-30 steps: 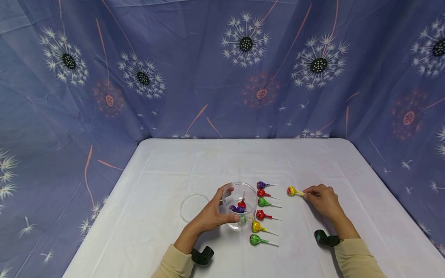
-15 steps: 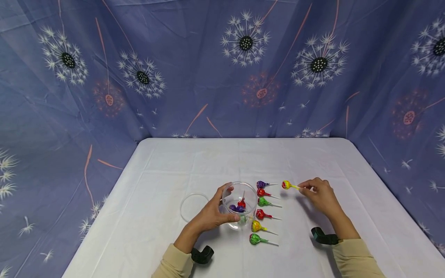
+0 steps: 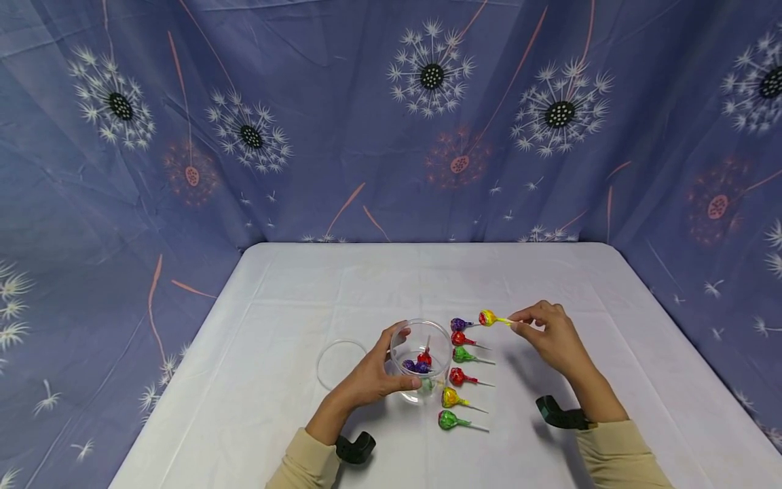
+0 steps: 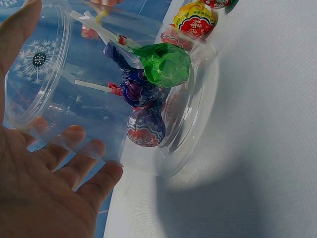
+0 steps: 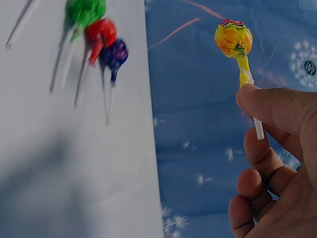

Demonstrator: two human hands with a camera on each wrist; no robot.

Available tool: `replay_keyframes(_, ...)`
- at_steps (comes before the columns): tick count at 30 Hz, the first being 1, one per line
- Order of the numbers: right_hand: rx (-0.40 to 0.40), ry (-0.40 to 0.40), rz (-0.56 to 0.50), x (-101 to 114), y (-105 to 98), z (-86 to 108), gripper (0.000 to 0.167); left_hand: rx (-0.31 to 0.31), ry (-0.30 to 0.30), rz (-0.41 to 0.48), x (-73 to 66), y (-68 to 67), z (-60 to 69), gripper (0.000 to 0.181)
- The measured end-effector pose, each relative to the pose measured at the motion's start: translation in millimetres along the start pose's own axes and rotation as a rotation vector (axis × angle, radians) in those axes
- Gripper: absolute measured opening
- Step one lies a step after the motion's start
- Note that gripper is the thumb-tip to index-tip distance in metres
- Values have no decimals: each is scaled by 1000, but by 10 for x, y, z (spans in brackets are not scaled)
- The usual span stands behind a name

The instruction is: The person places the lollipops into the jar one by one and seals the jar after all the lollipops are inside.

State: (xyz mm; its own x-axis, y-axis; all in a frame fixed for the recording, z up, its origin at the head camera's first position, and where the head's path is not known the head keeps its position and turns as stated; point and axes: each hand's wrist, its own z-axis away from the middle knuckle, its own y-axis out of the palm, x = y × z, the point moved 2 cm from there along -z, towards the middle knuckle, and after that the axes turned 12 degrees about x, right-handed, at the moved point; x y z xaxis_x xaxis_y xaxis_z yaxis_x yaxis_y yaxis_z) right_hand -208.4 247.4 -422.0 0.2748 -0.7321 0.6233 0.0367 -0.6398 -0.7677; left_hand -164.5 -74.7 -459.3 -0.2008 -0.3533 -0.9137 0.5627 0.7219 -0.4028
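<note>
My left hand (image 3: 369,377) grips a clear plastic jar (image 4: 124,148) around its side, thumb in front. Inside the jar lie purple lollipops (image 4: 143,126), a green lollipop (image 4: 166,64) and a red one (image 3: 424,358). Between thumb and fingers, my right hand (image 3: 552,336) pinches the stick of a yellow lollipop (image 5: 234,39), held above the table near the far end of a lollipop column. That column has a purple lollipop (image 3: 459,324), red ones (image 3: 458,377), green ones (image 3: 449,420) and a yellow one (image 3: 451,398), sticks pointing right.
A clear round lid or ring (image 3: 319,367) lies on the white-covered table (image 3: 293,292), left of the jar. Blue dandelion-print cloth (image 3: 366,136) hangs behind and at both sides. Black wrist cameras (image 3: 356,449) sit on both wrists.
My right hand has lifted the yellow lollipop and carried it left and away from me, toward the far end of the column. The left hand and jar have stayed in place.
</note>
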Motion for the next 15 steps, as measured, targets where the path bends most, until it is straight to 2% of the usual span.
replay_keyframes(15,-24,-139,-5,420,27,-41,9,6,8,-1,7,-5,-8,94)
